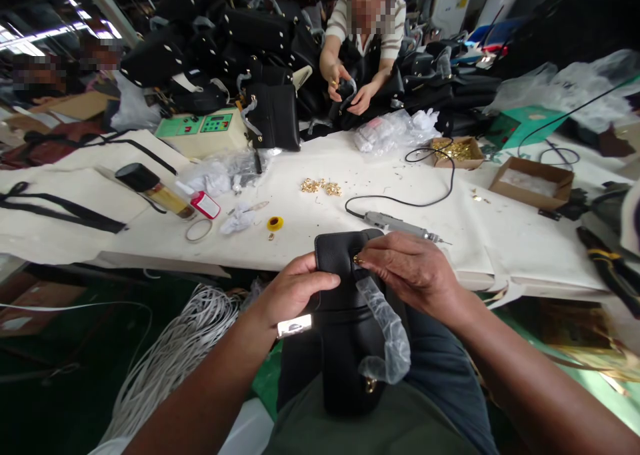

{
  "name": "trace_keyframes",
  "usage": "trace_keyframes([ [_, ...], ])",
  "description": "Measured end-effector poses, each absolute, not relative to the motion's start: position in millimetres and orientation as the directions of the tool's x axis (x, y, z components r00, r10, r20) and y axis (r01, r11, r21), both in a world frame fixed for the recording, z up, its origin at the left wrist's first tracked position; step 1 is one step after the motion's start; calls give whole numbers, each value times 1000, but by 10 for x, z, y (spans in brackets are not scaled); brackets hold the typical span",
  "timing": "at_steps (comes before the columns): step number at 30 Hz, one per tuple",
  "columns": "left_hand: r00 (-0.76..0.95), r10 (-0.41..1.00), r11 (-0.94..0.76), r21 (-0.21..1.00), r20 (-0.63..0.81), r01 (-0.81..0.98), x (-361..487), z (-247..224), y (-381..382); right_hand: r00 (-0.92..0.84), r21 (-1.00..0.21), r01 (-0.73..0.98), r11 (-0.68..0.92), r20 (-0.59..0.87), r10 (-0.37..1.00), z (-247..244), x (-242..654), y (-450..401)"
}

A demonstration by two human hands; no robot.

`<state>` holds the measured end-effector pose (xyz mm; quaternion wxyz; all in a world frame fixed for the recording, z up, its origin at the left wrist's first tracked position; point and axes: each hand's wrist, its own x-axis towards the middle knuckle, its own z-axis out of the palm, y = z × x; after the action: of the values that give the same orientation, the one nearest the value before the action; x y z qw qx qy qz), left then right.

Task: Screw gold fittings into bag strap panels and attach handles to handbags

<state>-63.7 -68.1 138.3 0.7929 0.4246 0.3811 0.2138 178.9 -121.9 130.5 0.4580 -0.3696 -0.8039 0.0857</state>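
A black handbag [345,348] lies across my lap, its far end by the table edge. My left hand [295,288] is closed on the bag's left side, thumb pressed on the black leather. At the bag's upper right, my right hand [410,268] pinches a small gold metal fitting [357,259] against the leather; its exact kind is partly hidden by the fingers. From there a handle wrapped in clear plastic [393,328] curves down to another gold fitting [370,385] near my waist.
On the white table [290,241] lie a corded electric screwdriver [400,225], gold hardware piles [321,187], a yellow ring [275,223], a red-labelled bottle [205,205] and a spray can [155,191]. A co-worker [365,48] handles a black bag opposite, among stacked bags [255,31].
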Motion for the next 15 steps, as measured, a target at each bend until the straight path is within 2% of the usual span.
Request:
trace_keyframes([
  [3,614,666,565,824,-423,-44,-609,1400,-673,-359,-416,532,737,678,642,1307,1826,-1190],
  [6,616,673,572,816,-409,-84,-586,1391,-660,-362,-445,503,741,670,648,1295,1819,-1148],
  [10,609,684,580,806,-403,-118,-588,1354,-633,-249,-661,369,653,607,755,1302,1794,-1033],
  [15,564,699,607,782,-439,-143,-647,1381,-636,-14,-895,262,362,371,928,1383,1844,-679],
])
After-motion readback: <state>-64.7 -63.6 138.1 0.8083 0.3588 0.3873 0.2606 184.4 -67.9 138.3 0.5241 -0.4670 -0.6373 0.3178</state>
